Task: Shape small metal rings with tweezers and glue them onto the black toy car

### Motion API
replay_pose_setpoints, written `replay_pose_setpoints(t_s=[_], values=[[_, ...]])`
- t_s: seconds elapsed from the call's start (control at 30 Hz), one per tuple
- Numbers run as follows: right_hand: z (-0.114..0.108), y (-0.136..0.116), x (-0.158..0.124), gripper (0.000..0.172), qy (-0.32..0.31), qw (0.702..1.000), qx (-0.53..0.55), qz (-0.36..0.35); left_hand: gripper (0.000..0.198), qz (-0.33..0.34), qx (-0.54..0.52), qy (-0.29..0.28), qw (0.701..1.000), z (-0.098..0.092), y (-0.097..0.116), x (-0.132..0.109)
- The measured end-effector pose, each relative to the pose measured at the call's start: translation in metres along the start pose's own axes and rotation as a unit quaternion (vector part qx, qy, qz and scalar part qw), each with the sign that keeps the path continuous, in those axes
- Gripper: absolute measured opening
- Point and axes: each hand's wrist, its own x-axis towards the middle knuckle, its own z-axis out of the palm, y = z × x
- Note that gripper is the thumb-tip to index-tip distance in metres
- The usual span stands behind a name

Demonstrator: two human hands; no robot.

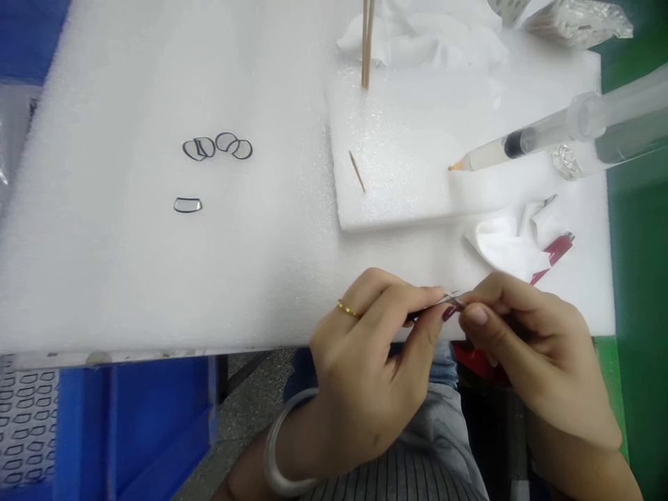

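Observation:
My left hand [378,355], with a gold ring and a white bangle, pinches a small thin piece with a dark edge [417,314] between thumb and fingers. My right hand [537,348] is closed at the fingertips right beside it, the tips nearly meeting. What the right fingers grip is mostly hidden. Farther left on the white foam lie several small clear pieces with black rims [240,149], some overlapping, and a single narrower black-rimmed piece [188,205] nearer to me.
A raised foam slab [407,139] bears a short toothpick [358,172]. Thin wooden sticks [367,42] stand at its back. A large syringe [532,139] with an orange tip reaches in from the right. White cloth [506,243] lies by a red pen-like object [558,252]. Blue bins [156,410] sit below left.

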Motion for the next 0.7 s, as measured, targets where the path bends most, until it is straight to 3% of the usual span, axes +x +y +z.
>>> replay_pose_setpoints(t_s=[0.13, 0.3, 0.5, 0.7], values=[[-0.0026, 0.0009, -0.0019, 0.017, 0.036, 0.999, -0.026, -0.027, 0.007, 0.004, 0.003, 0.008, 1.000, 0.0004, -0.0004, 0.0016], [-0.0010, 0.0007, -0.0019, 0.010, 0.023, 0.997, -0.057, -0.036, 0.006, -0.005, -0.003, 0.003, 1.000, 0.0016, -0.0025, 0.0011], [0.0000, 0.0016, -0.0007, 0.018, 0.016, 0.998, -0.055, -0.034, 0.008, 0.006, -0.009, 0.004, 1.000, 0.0006, -0.0036, 0.0006], [-0.0008, 0.0007, -0.0022, 0.016, 0.013, 0.998, -0.054, -0.037, 0.008, 0.006, 0.003, -0.001, 1.000, -0.0005, -0.0030, 0.0003]])
